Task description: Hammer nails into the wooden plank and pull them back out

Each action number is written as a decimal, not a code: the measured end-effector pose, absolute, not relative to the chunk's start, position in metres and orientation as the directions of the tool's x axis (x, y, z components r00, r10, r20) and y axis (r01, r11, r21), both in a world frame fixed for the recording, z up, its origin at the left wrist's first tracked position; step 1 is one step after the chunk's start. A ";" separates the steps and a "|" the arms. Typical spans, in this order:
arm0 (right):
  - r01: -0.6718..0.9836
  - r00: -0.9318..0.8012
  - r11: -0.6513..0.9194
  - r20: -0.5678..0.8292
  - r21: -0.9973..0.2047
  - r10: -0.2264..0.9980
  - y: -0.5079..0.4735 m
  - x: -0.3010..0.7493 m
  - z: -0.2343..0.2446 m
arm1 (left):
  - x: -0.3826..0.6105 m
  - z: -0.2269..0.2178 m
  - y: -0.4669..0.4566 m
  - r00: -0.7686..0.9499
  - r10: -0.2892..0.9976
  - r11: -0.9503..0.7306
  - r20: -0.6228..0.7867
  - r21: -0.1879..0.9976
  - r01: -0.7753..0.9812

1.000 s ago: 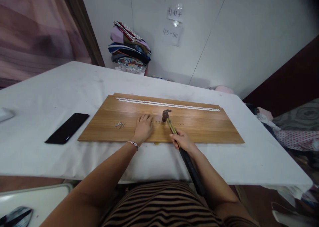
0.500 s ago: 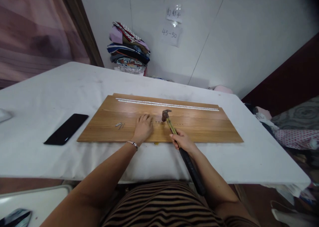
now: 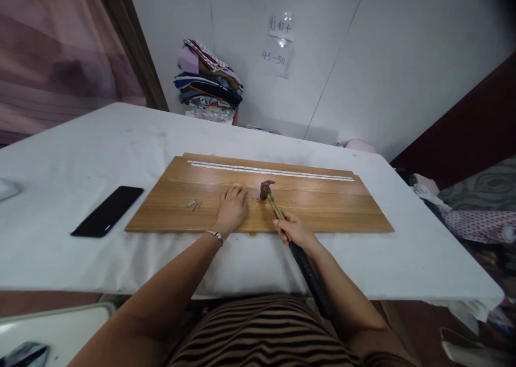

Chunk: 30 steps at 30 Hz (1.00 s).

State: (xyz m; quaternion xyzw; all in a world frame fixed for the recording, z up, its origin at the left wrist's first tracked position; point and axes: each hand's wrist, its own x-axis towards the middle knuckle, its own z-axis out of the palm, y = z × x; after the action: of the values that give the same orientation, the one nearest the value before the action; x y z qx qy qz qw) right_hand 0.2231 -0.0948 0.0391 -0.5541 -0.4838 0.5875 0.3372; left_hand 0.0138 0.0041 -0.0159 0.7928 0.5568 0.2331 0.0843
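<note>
A wooden board (image 3: 322, 211) lies on the white table (image 3: 80, 157). My right hand (image 3: 293, 229) is closed round the handle of a hammer (image 3: 271, 195), whose rusty head rests on the board beside a row of small dark nail marks. My left hand (image 3: 231, 209) lies on the board just left of the hammer head, palm down with its fingers bent and together. A few loose nails (image 3: 194, 204) lie on the board to the left of that hand.
A black phone (image 3: 107, 211) lies on the table left of the board. A white strip (image 3: 270, 171) runs along the board's far edge. Folded clothes (image 3: 208, 82) are stacked against the wall behind, under paper notes (image 3: 278, 44).
The hammer head has shifted slightly left and towards the far edge. My left hand has stayed in place.
</note>
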 end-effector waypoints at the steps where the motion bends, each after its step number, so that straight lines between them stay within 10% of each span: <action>1: 0.139 -0.160 -0.304 -0.324 -0.942 0.932 -0.094 0.223 0.038 | 0.014 -0.015 0.004 0.268 0.925 -0.360 0.270 0.394 0.845; 30: 0.122 -0.143 -0.297 -0.313 -0.947 0.939 -0.093 0.223 0.035 | 0.015 -0.012 0.003 0.265 0.932 -0.343 0.249 0.361 0.868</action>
State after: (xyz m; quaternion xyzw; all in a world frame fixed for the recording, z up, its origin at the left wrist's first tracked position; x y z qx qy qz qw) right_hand 0.2228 -0.0935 0.0349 -0.5537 -0.4792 0.5846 0.3494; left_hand 0.0148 0.0035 -0.0116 0.7915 0.5683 0.2115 0.0759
